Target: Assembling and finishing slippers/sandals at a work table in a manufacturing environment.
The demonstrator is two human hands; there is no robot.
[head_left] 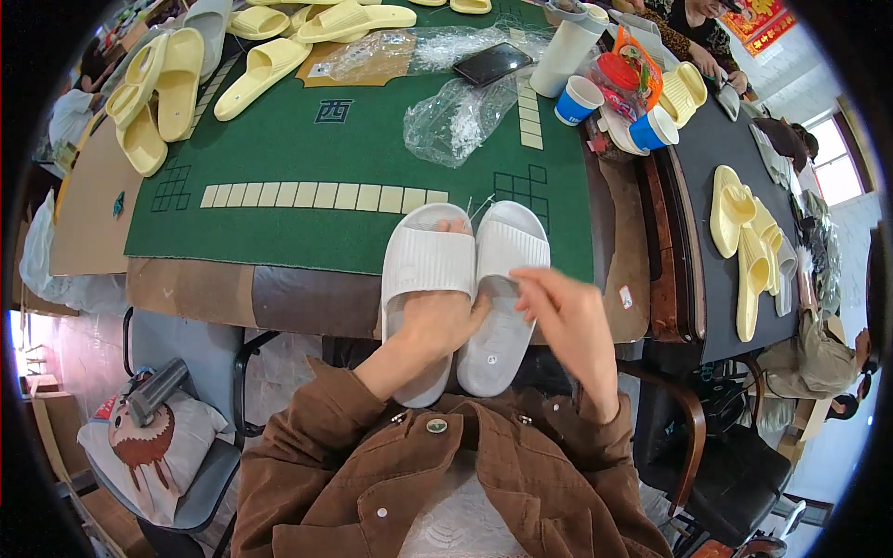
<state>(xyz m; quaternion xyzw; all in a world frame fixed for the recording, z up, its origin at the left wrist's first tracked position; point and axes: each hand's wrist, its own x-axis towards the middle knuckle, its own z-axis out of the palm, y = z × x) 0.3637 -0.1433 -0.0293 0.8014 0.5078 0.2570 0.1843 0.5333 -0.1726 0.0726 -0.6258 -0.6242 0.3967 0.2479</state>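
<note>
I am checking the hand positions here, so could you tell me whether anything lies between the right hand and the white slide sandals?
Nothing visible does. The right hand is directly over the right-side white sandal, fingertips at its strap. The left hand already grips the other white sandal. The clear plastic bag lies farther back on the green mat.

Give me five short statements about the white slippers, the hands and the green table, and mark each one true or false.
1. The left hand grips a white slipper. True.
2. The second white slipper lies far from the first. False: they sit side by side.
3. The right hand holds a blue cup. False: the blue cup stands on the green mat.
4. Yellow slippers lie on the mat. True.
5. A phone lies on the mat. True.
</note>
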